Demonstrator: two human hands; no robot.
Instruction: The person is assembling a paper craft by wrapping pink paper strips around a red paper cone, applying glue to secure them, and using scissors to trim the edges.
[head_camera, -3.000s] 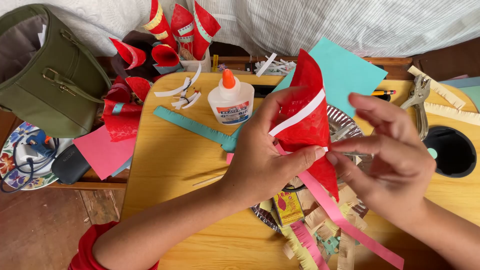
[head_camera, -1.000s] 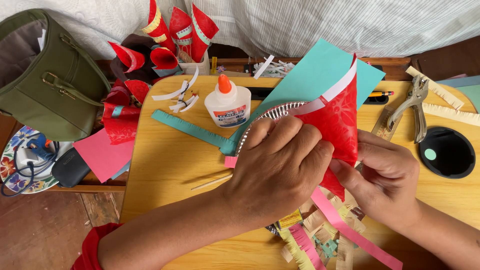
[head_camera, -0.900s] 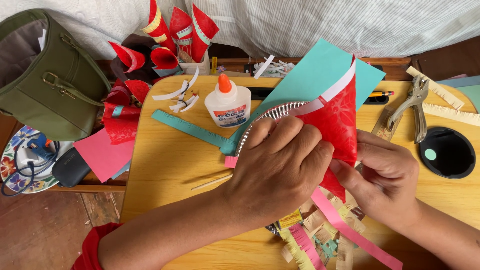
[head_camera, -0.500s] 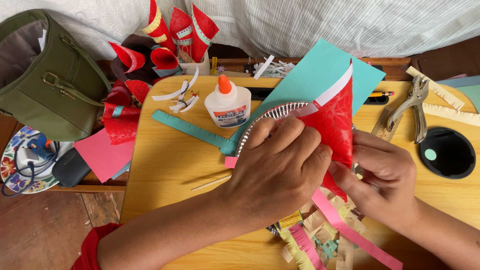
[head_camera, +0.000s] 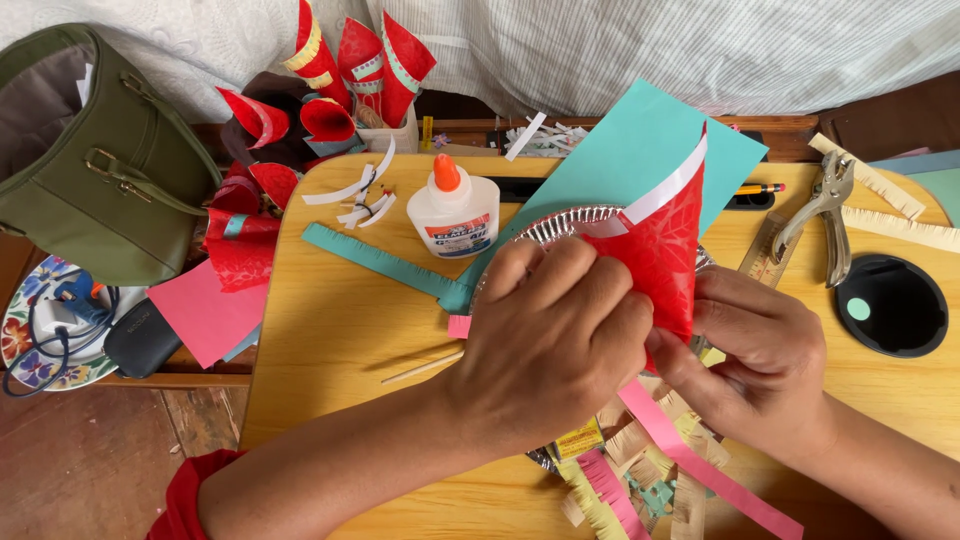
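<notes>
Right now my left hand (head_camera: 555, 330) is curled over the near edge of a red paper cone (head_camera: 660, 250), fingers bent and pressing it, while my right hand (head_camera: 765, 365) pinches the cone's lower right side between thumb and fingers. The cone carries a white paper strip (head_camera: 665, 195) along its far rim and sits above a silver foil plate (head_camera: 560, 228) on the yellow wooden surface (head_camera: 340, 330). A teal paper sheet (head_camera: 640, 150) lies under the plate, reaching far. A pink paper strip (head_camera: 690, 460) trails from below my hands toward the near right, over fringed paper scraps (head_camera: 620, 480). Left of the plate stands a white glue bottle (head_camera: 453, 210) with an orange cap, and a teal fringed strip (head_camera: 385, 265) lies beside it. A metal hole punch (head_camera: 825, 215) and a round black lid (head_camera: 890, 305) lie to the right. More red cones (head_camera: 360, 60) stand at the far edge, and a green handbag (head_camera: 90, 160) sits far left.
</notes>
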